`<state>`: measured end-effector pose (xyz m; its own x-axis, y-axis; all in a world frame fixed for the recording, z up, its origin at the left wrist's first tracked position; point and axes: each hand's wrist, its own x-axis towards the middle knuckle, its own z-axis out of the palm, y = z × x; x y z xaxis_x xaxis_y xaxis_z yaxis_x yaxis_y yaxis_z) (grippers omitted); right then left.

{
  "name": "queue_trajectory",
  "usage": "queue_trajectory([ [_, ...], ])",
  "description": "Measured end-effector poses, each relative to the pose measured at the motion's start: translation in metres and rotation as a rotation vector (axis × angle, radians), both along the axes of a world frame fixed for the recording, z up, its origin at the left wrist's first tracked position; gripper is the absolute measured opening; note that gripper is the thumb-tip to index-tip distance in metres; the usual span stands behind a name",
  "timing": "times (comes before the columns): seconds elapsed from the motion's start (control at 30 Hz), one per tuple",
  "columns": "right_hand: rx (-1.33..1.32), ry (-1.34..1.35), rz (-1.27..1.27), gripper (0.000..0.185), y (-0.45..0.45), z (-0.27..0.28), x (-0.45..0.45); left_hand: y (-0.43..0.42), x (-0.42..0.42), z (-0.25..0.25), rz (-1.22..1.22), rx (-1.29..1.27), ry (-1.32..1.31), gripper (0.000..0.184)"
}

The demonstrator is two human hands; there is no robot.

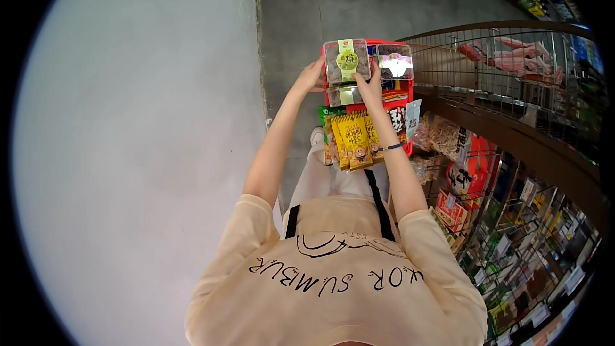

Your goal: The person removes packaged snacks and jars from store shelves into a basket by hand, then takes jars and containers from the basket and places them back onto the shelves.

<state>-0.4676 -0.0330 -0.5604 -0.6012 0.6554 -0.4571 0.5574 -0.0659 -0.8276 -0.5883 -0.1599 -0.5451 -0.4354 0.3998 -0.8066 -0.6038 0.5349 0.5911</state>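
Observation:
A clear plastic box of dried snacks (333,72) with a green label lies on top of the goods in a red shopping basket (327,95). My left hand (311,77) is closed along the box's left side, fingers partly hidden. On its right side my right hand (370,91) grips the same box, thumb over the lid. A second clear box with a pink-and-white label (394,63) sits to the right. Just below the held box another clear box (344,95) shows in part. Yellow snack packets (352,141) fill the near end of the basket.
To the right runs a wire shelf rack (487,64) with pink packages (512,57) and, lower down, several snack bags (442,138). A pale wall-like surface (141,141) takes up the left. Grey floor (291,19) lies ahead.

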Motion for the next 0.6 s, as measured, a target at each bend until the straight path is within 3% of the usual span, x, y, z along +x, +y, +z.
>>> queue_trajectory([
  [0.17, 0.092, 0.106, 0.004, 0.071, -0.011, 0.017, 0.013, -0.009, 0.009, 0.003, 0.015, 0.009, 0.0, 0.065],
  [0.27, 0.077, 0.179, 0.021, 0.063, -0.024, 0.027, 0.029, -0.02, 0.022, 0.018, -0.011, 0.056, 0.176, 0.064],
  [0.33, 0.064, 0.16, 0.047, 0.056, -0.043, 0.045, 0.047, -0.031, 0.039, 0.04, 0.018, 0.097, 0.236, 0.055],
  [0.4, 0.251, 0.173, 0.016, 0.049, -0.081, 0.059, 0.075, -0.057, 0.072, 0.065, 0.002, 0.22, 0.267, 0.046],
  [0.47, 0.251, 0.207, -0.003, 0.045, -0.108, 0.063, 0.093, -0.082, 0.097, 0.068, -0.017, 0.303, 0.165, 0.043],
  [0.53, -0.035, 0.228, -0.182, 0.042, -0.137, 0.06, 0.105, -0.111, 0.125, 0.062, -0.044, 0.295, 0.11, 0.041],
  [0.6, -0.033, 0.248, -0.182, 0.04, -0.161, 0.054, 0.117, -0.143, 0.152, 0.042, -0.031, 0.382, 0.126, 0.038],
])
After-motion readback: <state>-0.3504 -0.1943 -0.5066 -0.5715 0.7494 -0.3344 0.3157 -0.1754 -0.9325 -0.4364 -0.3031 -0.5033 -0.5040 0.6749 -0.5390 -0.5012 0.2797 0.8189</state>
